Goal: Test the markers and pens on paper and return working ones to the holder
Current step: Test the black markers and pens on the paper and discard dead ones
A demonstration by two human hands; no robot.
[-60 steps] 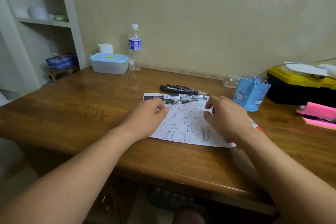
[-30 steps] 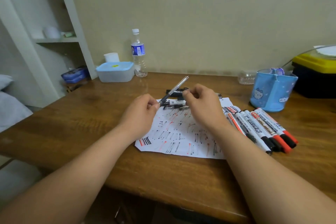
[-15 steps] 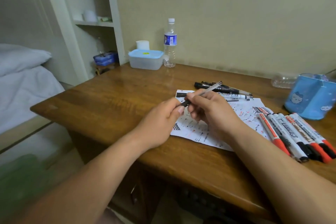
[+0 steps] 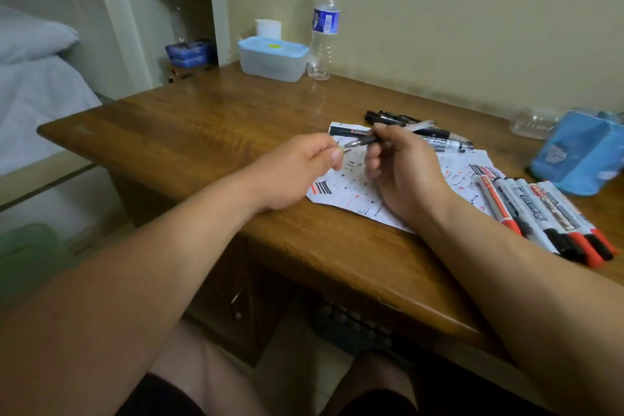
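My right hand [image 4: 408,172] grips a clear-barrelled pen [image 4: 418,127] above the scribbled test paper [image 4: 351,189]; its bare silver tip points left. My left hand [image 4: 300,165] is just left of that tip, thumb and fingers pinched together on the pen's small cap, which is mostly hidden. Several black pens and markers [image 4: 388,118] lie at the paper's far edge. A row of red and black whiteboard markers [image 4: 547,216] lies to the right of the paper. The blue holder [image 4: 580,155] stands at the far right.
At the back of the wooden desk [image 4: 202,125] stand a lidded plastic box [image 4: 273,59] and a water bottle [image 4: 325,27]. A clear bottle [image 4: 533,123] lies near the wall. A bed and a white shelf are to the left.
I picked one pen off the paper with both hands. Its dark end, pinched by my left hand, has come off, baring a silver tip. The view swung left.
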